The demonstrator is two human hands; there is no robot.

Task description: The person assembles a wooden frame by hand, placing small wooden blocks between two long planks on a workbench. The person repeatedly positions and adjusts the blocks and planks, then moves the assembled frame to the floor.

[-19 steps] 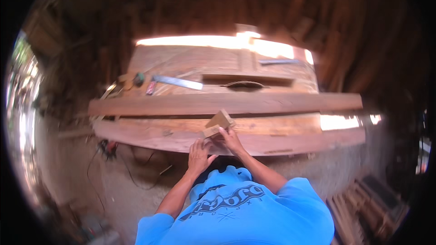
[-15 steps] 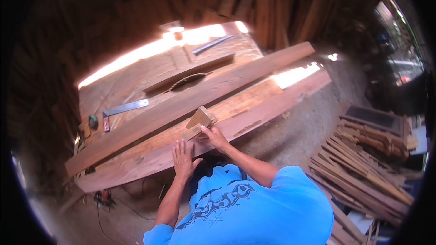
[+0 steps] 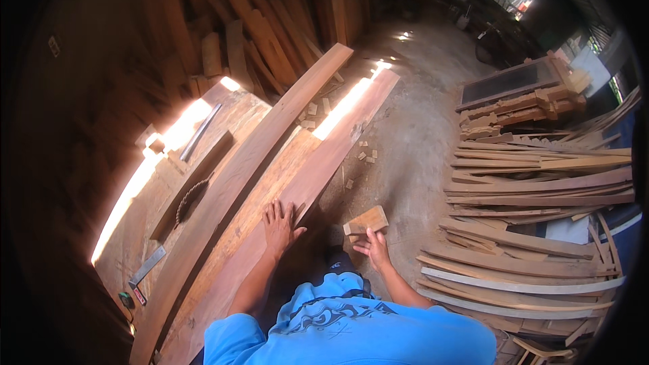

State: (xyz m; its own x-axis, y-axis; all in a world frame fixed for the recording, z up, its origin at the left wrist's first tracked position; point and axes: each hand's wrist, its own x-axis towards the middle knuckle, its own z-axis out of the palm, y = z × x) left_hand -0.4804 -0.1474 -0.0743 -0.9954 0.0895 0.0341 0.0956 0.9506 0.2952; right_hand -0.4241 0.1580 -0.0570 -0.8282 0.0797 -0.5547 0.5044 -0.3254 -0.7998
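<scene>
My left hand (image 3: 278,231) lies flat with fingers spread on the near reddish plank (image 3: 329,155), close to its right edge. Off to the right of that plank, my right hand (image 3: 376,250) grips a small light wooden block (image 3: 367,221) between thumb and fingers, over the floor. A second long brown plank (image 3: 274,116) runs alongside the first, farther left. Both rest across a wooden worktable (image 3: 125,220). From its top rises a toothed circular saw blade (image 3: 191,197), beside an upright wooden strip (image 3: 208,170).
A try square (image 3: 147,267) lies at the table's lower left, and a metal bar (image 3: 200,132) near its far end. Wood offcuts (image 3: 368,155) litter the floor. Stacked wood strips (image 3: 534,182) fill the right side; boards (image 3: 270,40) lean at the back.
My view has turned to the right, so the planks look steeper. The block in my right hand has come off the near plank and moved right. My left hand stays on the plank.
</scene>
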